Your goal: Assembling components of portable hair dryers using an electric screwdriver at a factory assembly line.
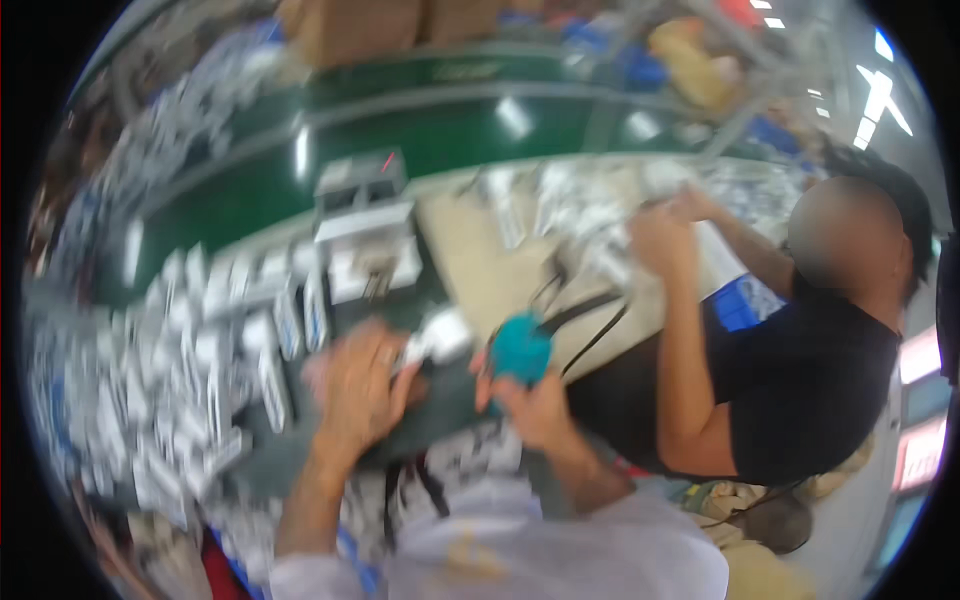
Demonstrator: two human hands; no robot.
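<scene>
My right hand (540, 408) is closed around a teal rounded object (522, 350), whose exact kind I cannot make out. To its left, my left hand (360, 390) hovers over or rests on the dark green work surface (430, 410), its fingers smeared by motion. A small white piece (443, 335) lies close to the left fingertips; whether they touch it is unclear. Just ahead of that hand stands a grey and white box-like device (365, 215).
Many white, narrow parts (200, 360) crowd the left of the table. A co-worker in a black top sits at right, hands (665, 235) over a beige tabletop (465, 255) with more white pieces. Dark cables or straps (595, 335) lie beside my right hand. A green barrier (230, 210) runs behind.
</scene>
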